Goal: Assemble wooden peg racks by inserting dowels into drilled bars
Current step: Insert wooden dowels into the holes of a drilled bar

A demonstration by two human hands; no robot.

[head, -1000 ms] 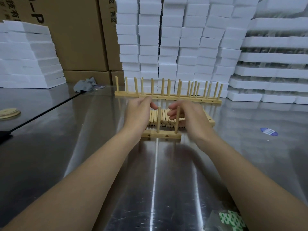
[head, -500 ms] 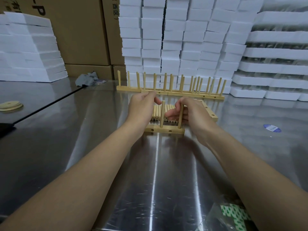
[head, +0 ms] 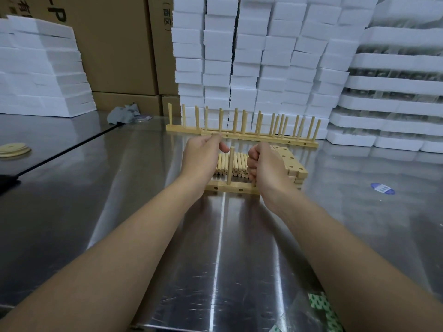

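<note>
A short drilled wooden bar (head: 221,187) lies on the steel table in front of me. One dowel (head: 230,165) stands upright in its middle hole. My right hand (head: 267,167) grips a second dowel in a fist at the bar's right end; only that dowel's foot (head: 254,182) shows. My left hand (head: 201,155) hovers over the bar's left end, fingers loosely curled and thumb pointing right, with nothing seen in it. Behind the bar lies a pile of loose dowels (head: 237,162).
A stack of drilled bars (head: 292,164) sits just right of my right hand. Finished peg racks (head: 242,135) line the back. White foam blocks (head: 251,56) and cardboard boxes (head: 115,44) wall the table. Wooden discs (head: 14,149), a grey cloth (head: 123,116) and a blue sticker (head: 382,188) lie around.
My right hand has gone from pinching the right dowel near its top to wrapping round it in a fist. My left hand has stayed above the bar's left end.
</note>
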